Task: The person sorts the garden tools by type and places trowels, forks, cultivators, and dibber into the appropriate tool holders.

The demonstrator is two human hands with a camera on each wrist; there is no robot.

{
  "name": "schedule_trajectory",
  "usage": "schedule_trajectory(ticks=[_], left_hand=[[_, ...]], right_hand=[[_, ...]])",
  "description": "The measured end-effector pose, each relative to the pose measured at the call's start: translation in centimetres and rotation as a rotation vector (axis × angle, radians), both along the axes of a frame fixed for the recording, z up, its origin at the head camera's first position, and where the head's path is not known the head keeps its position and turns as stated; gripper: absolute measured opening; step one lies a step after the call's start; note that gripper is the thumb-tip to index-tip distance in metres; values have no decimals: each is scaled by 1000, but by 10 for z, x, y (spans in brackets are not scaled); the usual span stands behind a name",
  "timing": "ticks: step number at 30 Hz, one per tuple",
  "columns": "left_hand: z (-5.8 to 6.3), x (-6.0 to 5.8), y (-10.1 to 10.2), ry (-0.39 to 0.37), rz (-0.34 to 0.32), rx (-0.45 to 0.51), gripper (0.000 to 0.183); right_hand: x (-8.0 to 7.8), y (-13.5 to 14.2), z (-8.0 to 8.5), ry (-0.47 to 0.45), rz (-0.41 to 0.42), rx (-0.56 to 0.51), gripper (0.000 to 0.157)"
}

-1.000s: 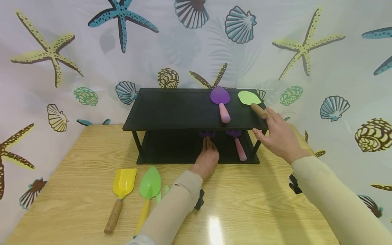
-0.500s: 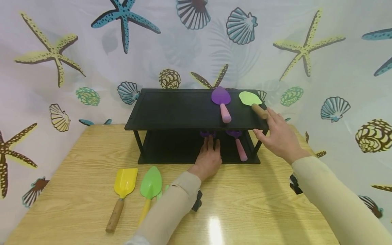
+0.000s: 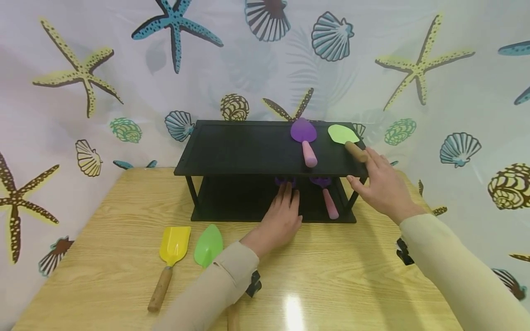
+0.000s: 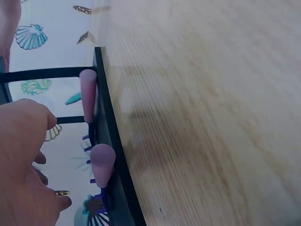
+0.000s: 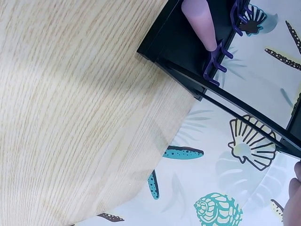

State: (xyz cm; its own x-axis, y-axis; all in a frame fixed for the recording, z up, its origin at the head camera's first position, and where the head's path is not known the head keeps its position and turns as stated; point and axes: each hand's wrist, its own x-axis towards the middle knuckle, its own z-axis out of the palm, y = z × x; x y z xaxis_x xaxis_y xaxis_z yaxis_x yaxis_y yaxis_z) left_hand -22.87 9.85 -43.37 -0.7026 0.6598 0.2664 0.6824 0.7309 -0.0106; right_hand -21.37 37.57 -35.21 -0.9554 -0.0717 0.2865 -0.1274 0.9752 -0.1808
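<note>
My left hand (image 3: 276, 226) reaches before the lower level of a black two-level rack (image 3: 240, 149), its fingers extended and holding nothing. Behind it lies a hand rake with purple prongs (image 3: 285, 181); the left wrist view shows its pink handle (image 4: 102, 162) apart from the fingers. To its right sits another pink-handled hand rake (image 3: 330, 204). My right hand (image 3: 385, 186) rests on the rack's front right corner, fingers straight along the side and thumb at the front edge. Beside it, on top, are a light green trowel (image 3: 342, 134) with a wooden handle and a purple trowel (image 3: 303, 131).
On the wooden table (image 3: 331, 276), left of my left arm, lie a yellow shovel (image 3: 175, 243) and a green trowel (image 3: 209, 243) partly under the sleeve. A wooden handle (image 3: 233, 317) shows below that sleeve. A shell-patterned cloth (image 3: 256, 69) hangs behind the rack.
My left hand's fingers have spread, and its wrist and forearm have drawn back toward the lower left, covering more of the green trowel. The right hand stays on the rack's corner.
</note>
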Motion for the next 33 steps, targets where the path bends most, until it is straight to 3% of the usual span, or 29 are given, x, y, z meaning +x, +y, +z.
schedule_trajectory(ticks=[2, 6, 11, 16, 26, 33], left_hand=[[2, 4, -4, -74, 2, -3, 67], [6, 9, -14, -122, -7, 9, 67], [9, 15, -30, -9, -57, 77, 64], [11, 22, -41, 40, -80, 120, 65], [17, 39, -59, -78, -53, 70, 66], [18, 51, -74, -152, -17, 90, 68]], right_hand=[[0, 0, 0, 0, -2, -2, 89], [0, 1, 0, 2, -4, -7, 89], [0, 2, 0, 11, 7, -12, 89], [0, 3, 1, 9, 4, -5, 89], [1, 1, 1, 9, 1, -2, 88], [0, 0, 1, 16, 0, 5, 88]])
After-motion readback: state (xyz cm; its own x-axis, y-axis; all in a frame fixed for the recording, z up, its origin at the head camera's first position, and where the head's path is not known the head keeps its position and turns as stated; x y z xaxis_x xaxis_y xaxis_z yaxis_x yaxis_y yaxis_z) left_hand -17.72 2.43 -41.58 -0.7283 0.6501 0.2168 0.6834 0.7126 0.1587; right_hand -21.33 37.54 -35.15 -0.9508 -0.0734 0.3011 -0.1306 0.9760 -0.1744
